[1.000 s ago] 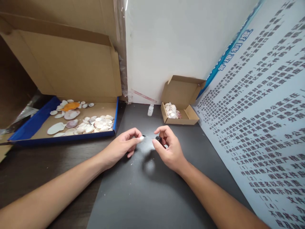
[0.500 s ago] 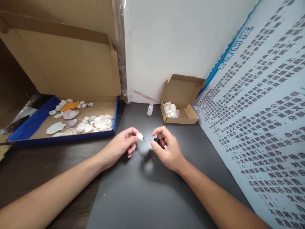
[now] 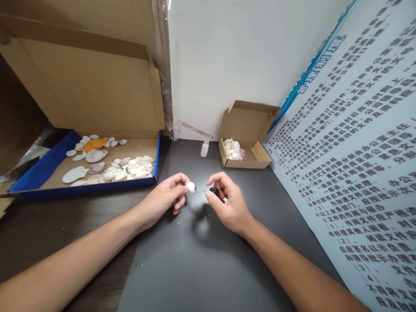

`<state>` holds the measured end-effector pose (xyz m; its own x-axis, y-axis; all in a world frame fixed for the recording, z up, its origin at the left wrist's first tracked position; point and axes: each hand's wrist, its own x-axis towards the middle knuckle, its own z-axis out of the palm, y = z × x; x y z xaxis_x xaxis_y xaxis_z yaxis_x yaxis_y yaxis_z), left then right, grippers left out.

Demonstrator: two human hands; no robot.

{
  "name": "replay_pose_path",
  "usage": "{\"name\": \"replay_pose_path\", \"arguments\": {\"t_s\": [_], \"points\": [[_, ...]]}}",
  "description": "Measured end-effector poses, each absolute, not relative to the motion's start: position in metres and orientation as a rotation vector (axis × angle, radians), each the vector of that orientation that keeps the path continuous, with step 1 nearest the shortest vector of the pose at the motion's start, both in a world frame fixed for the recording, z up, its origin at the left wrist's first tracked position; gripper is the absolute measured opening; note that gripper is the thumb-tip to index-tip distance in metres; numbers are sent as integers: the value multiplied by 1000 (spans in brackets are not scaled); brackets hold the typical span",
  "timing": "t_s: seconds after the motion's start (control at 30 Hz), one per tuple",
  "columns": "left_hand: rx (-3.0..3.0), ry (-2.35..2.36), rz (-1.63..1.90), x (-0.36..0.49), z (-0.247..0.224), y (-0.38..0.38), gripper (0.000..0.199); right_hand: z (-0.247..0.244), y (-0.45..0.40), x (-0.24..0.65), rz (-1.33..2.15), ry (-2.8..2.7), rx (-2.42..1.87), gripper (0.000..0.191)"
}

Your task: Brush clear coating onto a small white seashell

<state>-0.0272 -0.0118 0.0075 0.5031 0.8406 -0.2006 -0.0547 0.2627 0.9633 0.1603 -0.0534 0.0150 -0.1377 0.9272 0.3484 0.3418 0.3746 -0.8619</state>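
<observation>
Between the thumb and fingers of my left hand (image 3: 169,193) is a small white seashell (image 3: 191,187). Facing it, my right hand (image 3: 229,201) pinches a black brush cap (image 3: 213,190). A thin pale stem runs left from the cap, and its dark tip is at the shell's right edge; I cannot tell whether they touch. Both hands are held above the dark grey tabletop (image 3: 195,268). Farther back stands a small clear bottle (image 3: 204,149) with a white label and no cap on it.
On the left, an open blue-edged cardboard box (image 3: 156,162) holds many loose shells and an orange one (image 3: 94,144). A smaller open cardboard box (image 3: 247,164) with shells stands at the back right. A white panel (image 3: 227,56) and a printed board (image 3: 351,173) border the table.
The shell has turned slightly in my left fingers, and the brush tip sits closer against its edge. Both hands stay almost where they were.
</observation>
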Motion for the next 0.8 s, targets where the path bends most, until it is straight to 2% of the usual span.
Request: {"name": "replay_pose_path", "arguments": {"t_s": [0.8], "points": [[1170, 834, 734, -26, 13, -14, 22, 15, -53, 160, 825, -1660, -1110, 12]]}}
